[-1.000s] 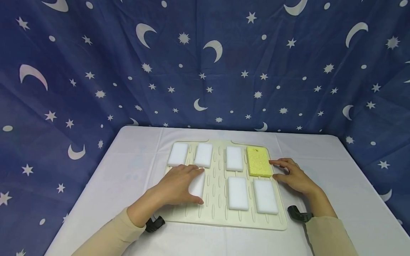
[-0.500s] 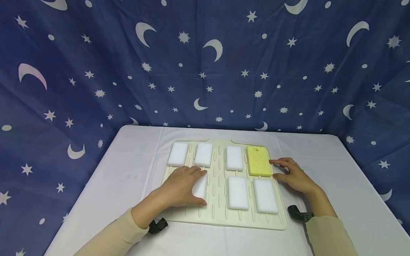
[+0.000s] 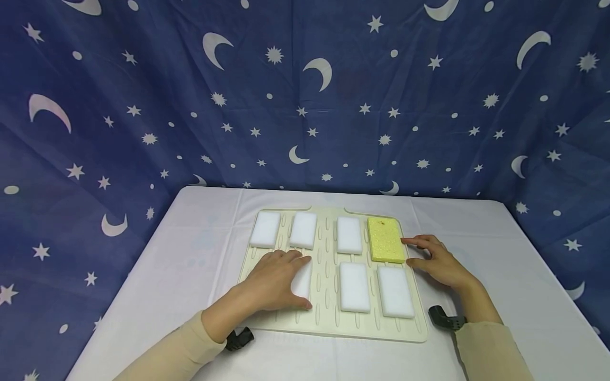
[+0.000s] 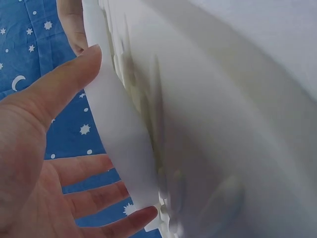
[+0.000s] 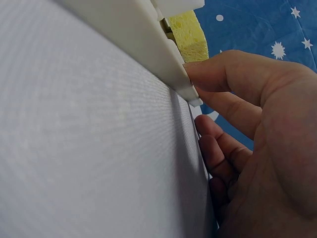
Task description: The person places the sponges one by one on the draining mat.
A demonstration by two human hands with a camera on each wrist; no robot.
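My left hand (image 3: 276, 280) spans a white sponge block (image 3: 302, 280) lying on a cream ridged draining tray (image 3: 324, 327). Its thumb presses the block's near end, and the fingertips meet the far end. In the left wrist view the same block (image 4: 116, 124) runs between thumb and fingers; in the head view the hand hides its left part. At the tray's right edge rests my right hand (image 3: 438, 262), fingers loosely bent. Its index fingertip is right beside a thicker yellow sponge (image 3: 385, 241), and the thumb lies at the tray rim (image 5: 173, 64).
Two white blocks, one of them the far left block (image 3: 265, 229), lie along the tray's back left. Other white blocks (image 3: 354, 287) fill its right half. A white cloth covers the table (image 3: 205, 238). Behind hangs a blue star-patterned curtain (image 3: 267, 116).
My left hand has slid right and slightly nearer, carrying the white sponge block along the tray. The right hand and the yellow sponge have stayed in place.
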